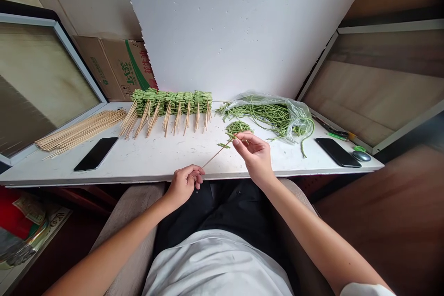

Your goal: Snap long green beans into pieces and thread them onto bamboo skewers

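Left hand (183, 183): fingers curled, pinching the lower end of a bamboo skewer (215, 154) above the table edge (138, 178). Right hand (255, 153): fingertips pinched on a green bean piece (231, 135) at the skewer's tip.

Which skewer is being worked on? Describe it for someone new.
Look at the near edge of the white table, at its middle. A thin skewer slants up from the left hand to the fingers of the right hand, with green bean pieces near its tip. It alone is held; the bare skewers and the loaded row lie on the table.
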`<state>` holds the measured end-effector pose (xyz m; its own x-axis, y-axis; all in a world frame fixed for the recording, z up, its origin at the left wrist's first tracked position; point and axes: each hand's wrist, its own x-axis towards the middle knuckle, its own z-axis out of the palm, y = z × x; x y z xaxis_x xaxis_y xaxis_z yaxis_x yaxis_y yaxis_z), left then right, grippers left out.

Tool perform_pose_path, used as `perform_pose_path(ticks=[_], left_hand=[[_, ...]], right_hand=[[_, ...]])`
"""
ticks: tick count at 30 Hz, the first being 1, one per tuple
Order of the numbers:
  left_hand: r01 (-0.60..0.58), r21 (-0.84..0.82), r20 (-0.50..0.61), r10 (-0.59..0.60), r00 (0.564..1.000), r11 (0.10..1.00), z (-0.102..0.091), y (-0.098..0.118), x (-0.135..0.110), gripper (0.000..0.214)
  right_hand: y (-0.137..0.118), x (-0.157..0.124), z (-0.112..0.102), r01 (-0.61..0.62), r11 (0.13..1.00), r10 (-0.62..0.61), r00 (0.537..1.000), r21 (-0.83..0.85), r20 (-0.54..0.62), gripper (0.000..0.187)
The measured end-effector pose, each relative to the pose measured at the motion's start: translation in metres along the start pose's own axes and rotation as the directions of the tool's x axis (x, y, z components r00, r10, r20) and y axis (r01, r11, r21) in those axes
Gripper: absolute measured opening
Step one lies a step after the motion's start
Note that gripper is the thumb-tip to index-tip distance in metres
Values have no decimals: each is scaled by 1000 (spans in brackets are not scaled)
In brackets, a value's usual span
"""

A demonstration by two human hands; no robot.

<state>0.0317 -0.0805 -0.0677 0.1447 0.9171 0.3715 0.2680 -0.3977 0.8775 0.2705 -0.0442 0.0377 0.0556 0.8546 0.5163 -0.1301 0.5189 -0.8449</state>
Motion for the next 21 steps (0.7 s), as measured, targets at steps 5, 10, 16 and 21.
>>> perform_pose_path(ticks=[5,10,16,21], left_hand=[[18,-80,-54,-23,998,997,2,0,1,25],[35,-156,-118,-54,992,987,2,1,0,27],[33,-147,-50,-40,998,989,4,2,-2,31],[32,-137,-24,-35,999,990,5,2,-1,33]], right_hand=[[6,4,-4,-55,998,56,997,33,-47,26],[15,6,-7,-104,991,109,992,83,-57,25],[14,3,-5,-89,993,90,996,82,-14,21],[10,1,-2,-61,996,60,998,59,4,21]])
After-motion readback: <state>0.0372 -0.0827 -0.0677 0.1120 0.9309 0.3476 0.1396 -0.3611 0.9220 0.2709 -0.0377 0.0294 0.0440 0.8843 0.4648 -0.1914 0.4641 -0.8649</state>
